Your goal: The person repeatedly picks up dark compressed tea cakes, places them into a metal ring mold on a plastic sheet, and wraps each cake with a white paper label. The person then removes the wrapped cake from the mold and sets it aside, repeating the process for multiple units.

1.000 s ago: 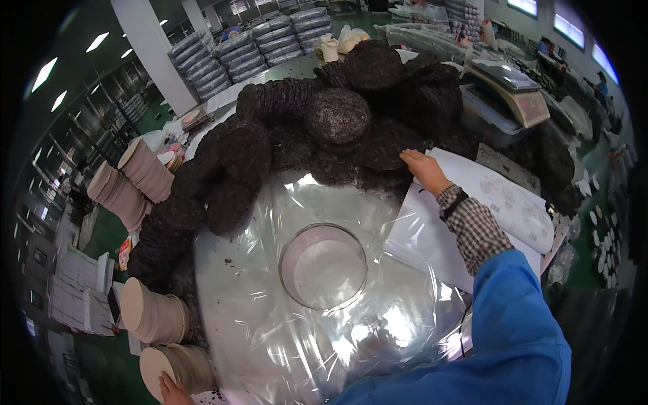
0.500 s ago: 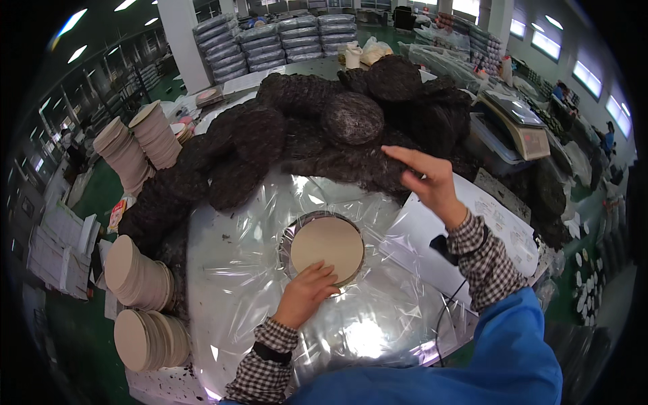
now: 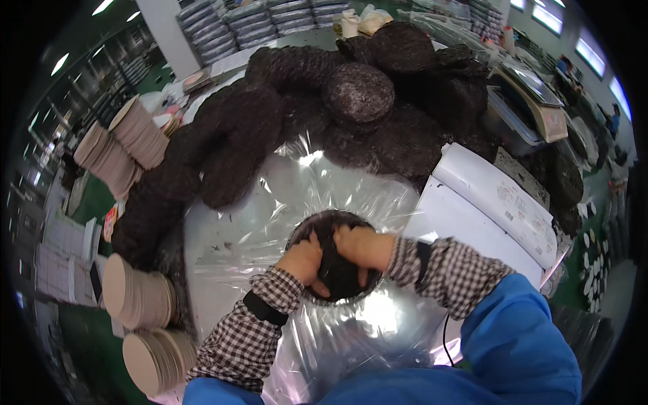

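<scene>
A dark, round, fibrous disc (image 3: 337, 270), like dried seaweed, sits in a round recess lined with clear plastic film (image 3: 270, 223). My left hand (image 3: 305, 260) grips it at its left side, thumb toward the near edge and fingers bent onto it. From the right, my right hand (image 3: 364, 248) holds the same disc with curled fingers, its thumb pointing down along the right side. Both hands are close together within the recess rim. Beneath the disc, the beige round board is hidden.
Dark round cakes (image 3: 359, 93) are heaped in an arc behind the film. Stacks of beige round boards (image 3: 128, 290) stand at the left. White printed sheets (image 3: 496, 202) lie at the right, near a scale (image 3: 533, 101) and a clear plastic tub (image 3: 509, 125).
My right hand has come down from near the dark heap to the recess. My left hand has shifted from the beige board's near edge. A dark disc now covers the board.
</scene>
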`<state>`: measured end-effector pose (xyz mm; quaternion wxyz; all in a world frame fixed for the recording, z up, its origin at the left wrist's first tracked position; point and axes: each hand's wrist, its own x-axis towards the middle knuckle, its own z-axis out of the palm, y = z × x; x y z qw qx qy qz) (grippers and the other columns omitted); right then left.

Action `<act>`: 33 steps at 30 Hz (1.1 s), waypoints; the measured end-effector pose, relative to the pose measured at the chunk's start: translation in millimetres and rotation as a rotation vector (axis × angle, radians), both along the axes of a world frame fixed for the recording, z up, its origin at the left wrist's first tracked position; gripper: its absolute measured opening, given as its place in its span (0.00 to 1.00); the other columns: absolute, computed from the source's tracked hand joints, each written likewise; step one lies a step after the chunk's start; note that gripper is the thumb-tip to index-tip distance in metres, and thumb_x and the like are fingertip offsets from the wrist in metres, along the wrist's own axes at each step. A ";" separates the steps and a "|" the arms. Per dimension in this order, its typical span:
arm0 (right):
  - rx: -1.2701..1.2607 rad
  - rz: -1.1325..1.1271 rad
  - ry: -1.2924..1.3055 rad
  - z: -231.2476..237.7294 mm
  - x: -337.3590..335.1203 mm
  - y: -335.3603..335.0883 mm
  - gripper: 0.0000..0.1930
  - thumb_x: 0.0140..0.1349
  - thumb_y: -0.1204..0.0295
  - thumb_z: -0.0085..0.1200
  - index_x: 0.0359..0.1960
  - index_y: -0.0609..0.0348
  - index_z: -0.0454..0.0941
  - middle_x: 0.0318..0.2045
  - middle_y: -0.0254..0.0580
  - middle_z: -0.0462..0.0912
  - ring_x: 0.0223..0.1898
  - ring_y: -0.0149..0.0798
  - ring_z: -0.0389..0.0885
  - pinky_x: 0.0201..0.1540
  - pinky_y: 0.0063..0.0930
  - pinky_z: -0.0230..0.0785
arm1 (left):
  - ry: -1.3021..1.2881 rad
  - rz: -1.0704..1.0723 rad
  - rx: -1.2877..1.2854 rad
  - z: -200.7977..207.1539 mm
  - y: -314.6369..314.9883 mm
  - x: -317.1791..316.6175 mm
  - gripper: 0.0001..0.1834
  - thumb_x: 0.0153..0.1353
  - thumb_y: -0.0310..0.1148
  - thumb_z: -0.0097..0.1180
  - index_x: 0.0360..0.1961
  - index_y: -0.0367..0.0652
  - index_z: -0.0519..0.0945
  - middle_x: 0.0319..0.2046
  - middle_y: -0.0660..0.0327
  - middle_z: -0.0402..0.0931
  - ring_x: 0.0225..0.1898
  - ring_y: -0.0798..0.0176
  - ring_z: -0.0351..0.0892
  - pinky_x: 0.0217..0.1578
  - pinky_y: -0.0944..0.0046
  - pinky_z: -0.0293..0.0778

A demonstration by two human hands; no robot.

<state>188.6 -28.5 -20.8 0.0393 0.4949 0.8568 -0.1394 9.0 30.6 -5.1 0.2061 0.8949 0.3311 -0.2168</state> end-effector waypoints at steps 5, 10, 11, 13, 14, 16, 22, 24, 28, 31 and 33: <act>0.087 -0.287 0.016 -64.4 -17.1 -9.7 0.52 0.26 0.65 0.76 0.54 0.88 0.63 0.45 0.69 0.75 0.43 0.53 0.80 0.40 0.36 0.78 | -0.052 0.631 0.030 -72.7 -11.8 42.5 0.26 0.72 0.40 0.33 0.62 0.33 0.65 0.41 0.35 0.78 0.44 0.39 0.82 0.44 0.47 0.79; -0.016 -0.086 0.149 17.3 13.7 5.8 0.11 0.51 0.66 0.64 0.33 0.60 0.85 0.29 0.46 0.85 0.31 0.43 0.84 0.36 0.32 0.77 | -0.170 -0.029 0.318 -23.8 -31.8 7.7 0.33 0.60 0.34 0.62 0.62 0.28 0.65 0.35 0.45 0.81 0.40 0.45 0.82 0.40 0.55 0.79; -0.361 -0.584 0.786 70.7 28.2 0.5 0.11 0.56 0.65 0.62 0.33 0.60 0.84 0.28 0.48 0.84 0.25 0.43 0.83 0.33 0.31 0.76 | -0.237 0.049 0.316 -11.7 -45.7 -10.6 0.30 0.60 0.35 0.62 0.59 0.29 0.69 0.35 0.46 0.81 0.39 0.45 0.82 0.38 0.55 0.79; 0.448 -0.835 0.552 54.9 118.4 37.9 0.20 0.59 0.54 0.62 0.35 0.62 0.83 0.30 0.46 0.85 0.29 0.41 0.84 0.34 0.31 0.76 | -0.483 0.077 0.240 0.6 -68.8 -20.1 0.23 0.61 0.38 0.61 0.52 0.33 0.76 0.33 0.50 0.81 0.35 0.47 0.83 0.35 0.55 0.78; 0.474 -0.920 0.341 53.8 150.5 38.0 0.27 0.58 0.52 0.62 0.46 0.65 0.79 0.41 0.50 0.84 0.41 0.46 0.83 0.47 0.33 0.76 | -0.655 0.067 0.163 1.0 -79.3 -20.4 0.19 0.62 0.40 0.60 0.47 0.36 0.79 0.32 0.53 0.82 0.33 0.49 0.83 0.33 0.55 0.78; 0.617 -0.675 -0.101 -38.2 233.8 37.3 0.40 0.53 0.50 0.65 0.60 0.69 0.68 0.56 0.55 0.75 0.55 0.54 0.75 0.58 0.38 0.69 | -0.816 -0.018 0.125 -4.1 -96.2 -5.8 0.12 0.62 0.42 0.59 0.28 0.46 0.84 0.24 0.61 0.81 0.27 0.56 0.81 0.28 0.56 0.75; 0.258 -0.724 0.471 -44.5 274.9 36.2 0.20 0.65 0.58 0.57 0.49 0.62 0.81 0.43 0.56 0.84 0.46 0.52 0.83 0.51 0.38 0.72 | -0.844 -0.054 0.406 -12.5 -104.2 -4.8 0.11 0.59 0.38 0.63 0.22 0.48 0.80 0.19 0.65 0.75 0.22 0.60 0.77 0.25 0.61 0.70; 0.607 -0.695 0.700 -13.7 259.8 32.8 0.14 0.66 0.69 0.56 0.50 0.63 0.80 0.45 0.52 0.84 0.45 0.53 0.83 0.49 0.33 0.75 | -0.933 0.165 0.080 -3.9 -102.8 -8.3 0.10 0.62 0.38 0.62 0.34 0.43 0.84 0.28 0.61 0.81 0.30 0.64 0.82 0.33 0.65 0.75; 1.057 -0.038 0.355 91.3 160.6 -3.3 0.19 0.58 0.79 0.54 0.53 0.56 0.79 0.52 0.44 0.82 0.54 0.46 0.81 0.63 0.41 0.69 | -1.470 0.855 -0.699 28.9 -62.4 -16.2 0.37 0.72 0.57 0.40 0.72 0.42 0.52 0.63 0.44 0.67 0.58 0.49 0.74 0.58 0.52 0.73; 0.823 0.443 0.306 96.5 87.1 -55.0 0.21 0.58 0.76 0.52 0.55 0.57 0.77 0.59 0.41 0.77 0.64 0.46 0.72 0.69 0.48 0.61 | -1.668 0.928 -1.063 58.8 -37.3 -4.8 0.32 0.70 0.43 0.53 0.68 0.38 0.60 0.59 0.48 0.71 0.57 0.55 0.75 0.57 0.55 0.73; 0.753 0.370 0.236 96.6 62.1 -73.3 0.23 0.59 0.70 0.58 0.56 0.62 0.75 0.59 0.44 0.77 0.64 0.46 0.71 0.70 0.45 0.58 | -1.718 0.973 -0.974 52.8 -38.7 1.3 0.27 0.66 0.35 0.58 0.63 0.38 0.67 0.56 0.53 0.74 0.54 0.58 0.77 0.55 0.58 0.75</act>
